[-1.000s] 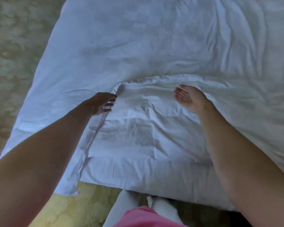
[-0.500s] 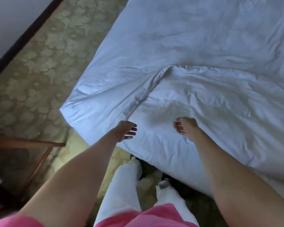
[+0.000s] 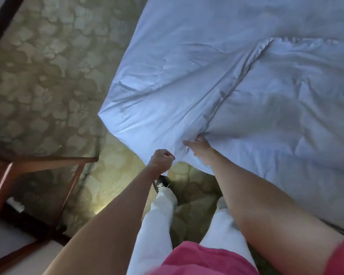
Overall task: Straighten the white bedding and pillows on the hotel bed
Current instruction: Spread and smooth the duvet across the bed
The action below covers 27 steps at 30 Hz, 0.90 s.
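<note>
Over my white trousers (image 3: 159, 221), my left hand (image 3: 160, 162) and right hand (image 3: 199, 148) each clutch the near edge of the white bedding (image 3: 266, 108), which spreads across the bed; patterned carpet (image 3: 48, 80) lies beyond

Matt, creased white cloth bedding (image 3: 246, 86)

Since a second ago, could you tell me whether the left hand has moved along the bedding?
Yes. The left hand has drawn back from beside the folded ridge to the near edge of the white bedding, where it now grips the fabric.
</note>
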Available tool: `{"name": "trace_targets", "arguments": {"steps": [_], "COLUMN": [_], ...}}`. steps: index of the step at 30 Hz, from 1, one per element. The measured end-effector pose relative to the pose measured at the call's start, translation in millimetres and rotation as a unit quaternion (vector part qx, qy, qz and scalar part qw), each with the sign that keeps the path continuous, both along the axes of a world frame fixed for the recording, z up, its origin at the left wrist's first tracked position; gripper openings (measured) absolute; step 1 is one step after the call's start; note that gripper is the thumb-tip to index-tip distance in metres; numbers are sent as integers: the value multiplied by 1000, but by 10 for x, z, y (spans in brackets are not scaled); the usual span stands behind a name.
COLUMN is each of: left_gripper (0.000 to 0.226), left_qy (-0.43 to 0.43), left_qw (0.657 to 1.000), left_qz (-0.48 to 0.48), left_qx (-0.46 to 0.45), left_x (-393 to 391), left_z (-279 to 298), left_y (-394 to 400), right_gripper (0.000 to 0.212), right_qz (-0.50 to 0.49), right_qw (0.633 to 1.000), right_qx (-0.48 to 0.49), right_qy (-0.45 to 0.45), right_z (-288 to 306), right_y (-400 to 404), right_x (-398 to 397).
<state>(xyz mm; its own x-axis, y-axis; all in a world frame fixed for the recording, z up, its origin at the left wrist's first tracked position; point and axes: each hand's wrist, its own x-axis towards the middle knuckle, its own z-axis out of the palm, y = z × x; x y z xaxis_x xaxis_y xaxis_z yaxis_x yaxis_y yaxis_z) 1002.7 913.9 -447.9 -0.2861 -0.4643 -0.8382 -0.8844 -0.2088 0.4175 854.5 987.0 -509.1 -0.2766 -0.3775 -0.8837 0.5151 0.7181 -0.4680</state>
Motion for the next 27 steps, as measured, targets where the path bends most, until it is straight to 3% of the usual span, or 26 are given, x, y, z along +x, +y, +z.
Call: {"name": "trace_targets", "arguments": {"steps": [2,4,8,10,12,14,17,19,20,21,22,23,25,27], "left_gripper": [17,15,16,39,76,103,121,122,118,113,110,109,117,127], "left_qy": [10,25,35,19,10,62,164,223,245,258,259,254,224,218], "left_qw": [1000,999,999,998,971,897,727,617,586,583,609,657,742,764], "left_qz": [-8,-4,-15,-7,100,279,523,609,626,624,608,572,506,473], "left_qx": [-6,-22,-14,66,218,337,415,446,453,452,438,420,378,380], "left_x": [262,495,734,762,753,718,575,418,327,234,124,-8,-267,-502], "left_z": [-19,9,129,267,446,555,679,747,809,887,974,1117,1320,1408], "left_y": [-270,-539,-869,-897,-937,-1054,-1417,-1752,-1931,-2096,-2246,-2365,-2499,-2596], "right_gripper": [77,52,35,18,15,16,7,20,23,19,9,11,34,43], "right_qz": [-81,-161,-185,-187,-211,-248,-283,-341,-361,-377,-387,-396,-413,-413], "right_qw": [997,987,983,982,975,965,950,923,910,899,892,883,865,862], "right_qx": [-1,17,11,-28,-64,-86,-128,-179,-203,-219,-232,-246,-274,-289], "right_qy": [-2,16,6,2,0,-8,-24,-25,-29,-34,-41,-53,-73,-62], "right_z": [-10,95,449,681,939,1176,1547,1757,1844,1937,2018,2133,2305,2448], "right_y": [-307,-560,-999,-1255,-1534,-1780,-2184,-2451,-2579,-2680,-2786,-2890,-3118,-3328], "right_x": [238,365,504,568,607,572,353,112,-21,-144,-248,-324,-447,-475]}}
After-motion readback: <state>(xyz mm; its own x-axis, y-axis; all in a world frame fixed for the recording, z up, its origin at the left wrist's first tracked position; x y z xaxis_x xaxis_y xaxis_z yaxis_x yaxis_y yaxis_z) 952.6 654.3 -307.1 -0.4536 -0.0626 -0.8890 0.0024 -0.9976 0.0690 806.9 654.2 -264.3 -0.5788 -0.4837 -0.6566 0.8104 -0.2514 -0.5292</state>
